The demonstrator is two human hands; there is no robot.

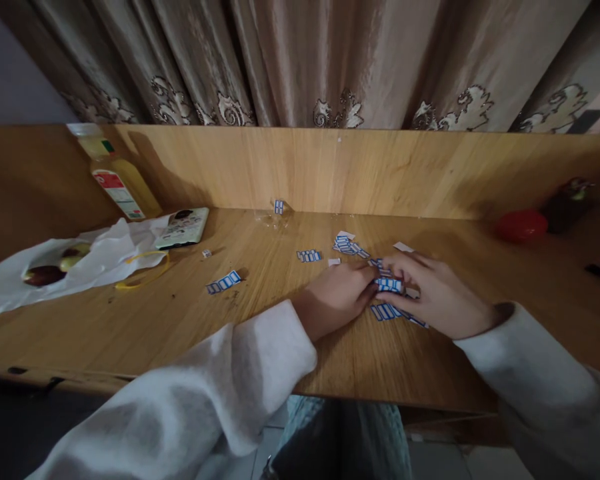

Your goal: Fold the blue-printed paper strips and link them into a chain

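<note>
Left hand: rests on the counter, knuckles up, fingers curled narrow and pinching the left end of a strip.
Right hand: on the counter just beside the left one, fingers bent over and closed on the right end of the same strip.
Strip: a small white paper piece with blue bars, held between both hands' fingertips, just above the counter, right of centre.
Second strip: lies flat on the counter just beneath the held one, partly under the right hand.
Loose pieces: a scatter of the same blue-barred paper just beyond the hands; one pair lies to their left, another farther left, well apart from the fingers; one stands against the back wall.
Bag: white plastic at the far left, with dark fruit on it.
Bottle: yellow drink, in the back left corner.
Red thing: round, at the far right, blurred.
Curtain: hangs behind the counter's back wall.
</note>
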